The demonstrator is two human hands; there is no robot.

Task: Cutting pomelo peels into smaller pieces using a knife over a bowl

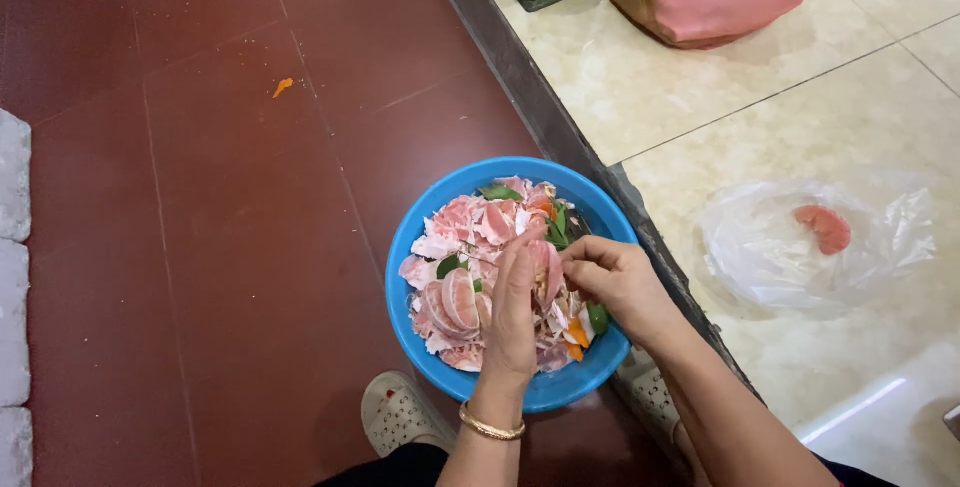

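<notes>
Both hands work over a blue bowl of pink fruit peelings on the floor.

Dark red floor left; the round plastic bowl (pixel 420 247) brims with pink rind; left hand (pixel 512 312) and right hand (pixel 615 277) pinch one pink fruit segment (pixel 546 272) above it; a crinkled clear bag (pixel 815 242) lies on cream tiles.

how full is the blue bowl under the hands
Nearly full: the round blue plastic bowl is heaped with pink and white peel pieces and green leaves across its inside, leaving only the rim bare.
</notes>
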